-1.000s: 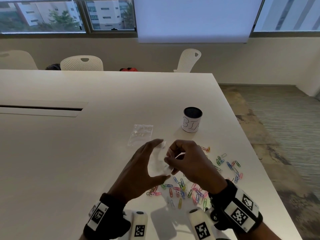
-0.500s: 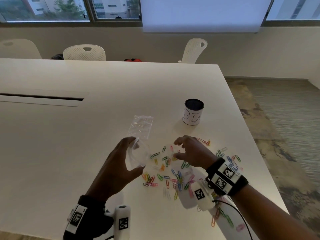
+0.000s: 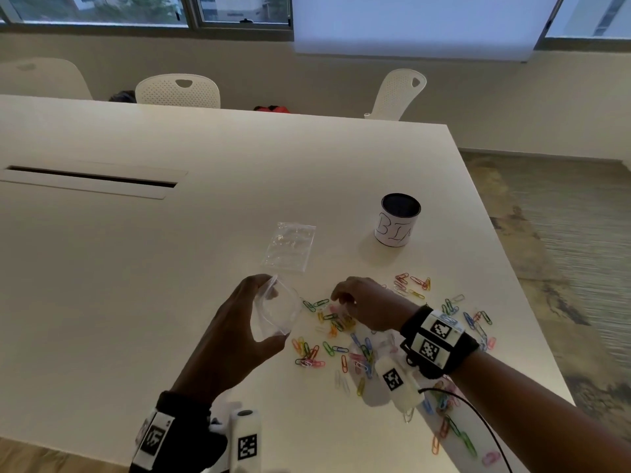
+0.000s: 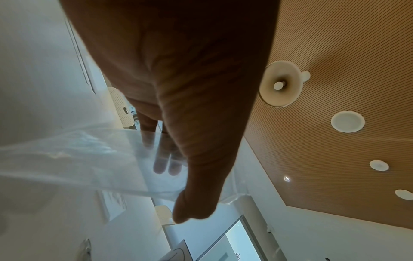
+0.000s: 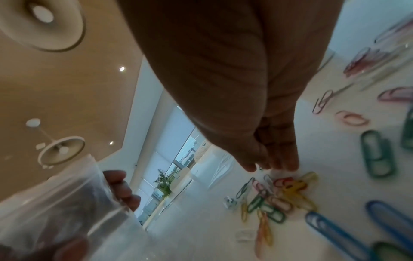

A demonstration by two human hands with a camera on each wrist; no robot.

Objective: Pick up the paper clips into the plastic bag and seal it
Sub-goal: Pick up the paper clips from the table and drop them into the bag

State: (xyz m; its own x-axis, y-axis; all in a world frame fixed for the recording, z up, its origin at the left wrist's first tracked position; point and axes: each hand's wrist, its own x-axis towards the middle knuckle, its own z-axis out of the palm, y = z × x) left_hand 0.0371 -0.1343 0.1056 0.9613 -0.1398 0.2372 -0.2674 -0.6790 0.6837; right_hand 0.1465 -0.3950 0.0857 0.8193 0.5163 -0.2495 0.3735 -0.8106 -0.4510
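My left hand (image 3: 269, 310) grips a small clear plastic bag (image 3: 285, 307) between thumb and fingers, with its mouth held open toward the right. In the left wrist view the bag (image 4: 78, 159) lies across the fingers (image 4: 161, 159), which show through the plastic. Several coloured paper clips (image 3: 341, 336) lie scattered on the white table (image 3: 136, 268). My right hand (image 3: 343, 298) reaches down over a cluster of them. In the right wrist view its fingertips (image 5: 277, 166) are just at the clips (image 5: 281, 192), thumb close by, with no clip seen between them.
A second clear bag (image 3: 289, 247) lies flat on the table beyond my left hand. A white can marked BIN (image 3: 397, 221) stands further right. The table's right edge (image 3: 512, 268) runs close behind the clips. White chairs (image 3: 177, 92) stand at the far side.
A second ago both hands held the bag up in front. My right hand has let go and dropped to the clips, while the left keeps the bag, lower and further left.
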